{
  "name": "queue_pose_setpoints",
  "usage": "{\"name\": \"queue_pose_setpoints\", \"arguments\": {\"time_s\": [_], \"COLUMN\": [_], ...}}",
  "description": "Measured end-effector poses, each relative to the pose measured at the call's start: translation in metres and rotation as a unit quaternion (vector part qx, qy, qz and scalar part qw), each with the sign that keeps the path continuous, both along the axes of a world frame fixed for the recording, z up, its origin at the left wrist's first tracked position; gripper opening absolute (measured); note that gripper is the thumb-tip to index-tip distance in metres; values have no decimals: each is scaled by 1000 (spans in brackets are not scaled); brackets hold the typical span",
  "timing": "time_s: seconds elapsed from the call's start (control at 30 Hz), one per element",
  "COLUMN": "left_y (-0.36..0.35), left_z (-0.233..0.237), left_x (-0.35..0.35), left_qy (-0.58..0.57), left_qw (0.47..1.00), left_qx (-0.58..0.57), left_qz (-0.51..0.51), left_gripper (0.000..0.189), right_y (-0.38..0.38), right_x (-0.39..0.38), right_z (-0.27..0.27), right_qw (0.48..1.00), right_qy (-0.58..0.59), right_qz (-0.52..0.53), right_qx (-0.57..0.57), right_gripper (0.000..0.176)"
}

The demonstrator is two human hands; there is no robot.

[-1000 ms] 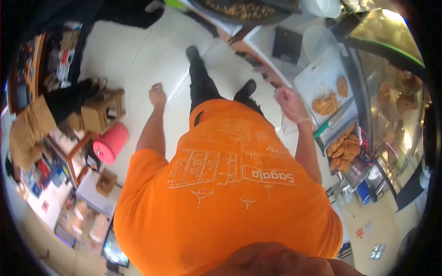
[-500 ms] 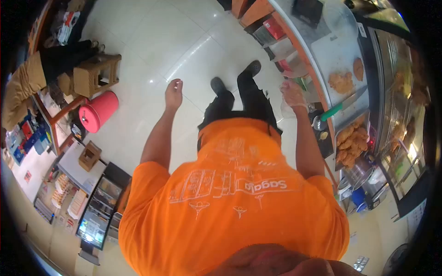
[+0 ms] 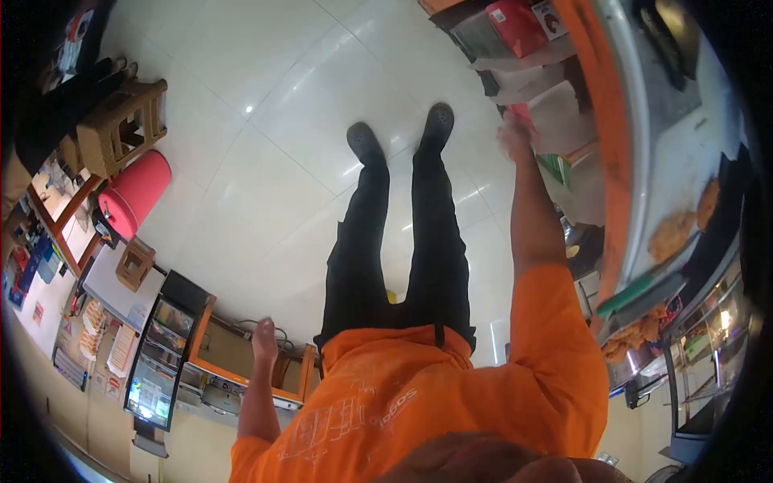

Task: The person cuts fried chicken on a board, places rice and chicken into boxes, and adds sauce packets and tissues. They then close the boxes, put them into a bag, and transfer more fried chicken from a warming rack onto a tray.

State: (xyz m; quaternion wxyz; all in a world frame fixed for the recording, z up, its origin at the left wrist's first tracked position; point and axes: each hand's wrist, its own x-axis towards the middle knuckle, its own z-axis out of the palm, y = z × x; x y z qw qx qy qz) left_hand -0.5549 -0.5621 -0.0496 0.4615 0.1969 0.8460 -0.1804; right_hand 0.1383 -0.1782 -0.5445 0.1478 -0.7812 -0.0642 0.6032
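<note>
My left hand point(image 3: 265, 340) hangs low at the left, beside an orange-edged cabinet point(image 3: 307, 372); it is seen edge-on and its fingers are unclear. Farther forward at the right, my right hand point(image 3: 515, 138) is smeared by motion, beside a pink item point(image 3: 522, 115) at the open shelf under the counter. Whether it touches or holds anything cannot be made out. A green and white item point(image 3: 555, 168) lies near that hand. On the counter point(image 3: 636, 145) are fried pieces point(image 3: 671, 237) and a green-handled tool point(image 3: 626, 295).
More fried food point(image 3: 636, 336) sits near a glass display case at the right. At the left are a red bin point(image 3: 137, 191), a brown stool point(image 3: 121, 129) and a screen point(image 3: 150, 400). Part of another person, in dark clothing point(image 3: 55, 113), shows at the far left.
The view has shifted, and the counter looks larger and farther right. My left hand has dropped back toward my side; my right hand has moved forward along the shelf.
</note>
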Motion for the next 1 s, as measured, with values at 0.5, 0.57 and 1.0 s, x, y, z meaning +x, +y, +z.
{"name": "queue_pose_setpoints", "arguments": {"time_s": [0.5,0.57,1.0], "left_y": [264,319,428], "left_z": [-68,-99,-178], "left_x": [163,208,433], "left_qy": [-166,-213,-386], "left_qw": [954,926,897], "left_qx": [221,271,211], "left_qz": [-112,-151,-47], "left_gripper": [37,40,71], "right_y": [79,68,-71], "right_x": [-9,-28,-93], "right_z": [16,83,347], "right_qw": [599,618,695], "right_qy": [-455,-484,-225], "right_qz": [654,612,577], "right_qx": [82,92,365], "right_gripper": [15,14,18]}}
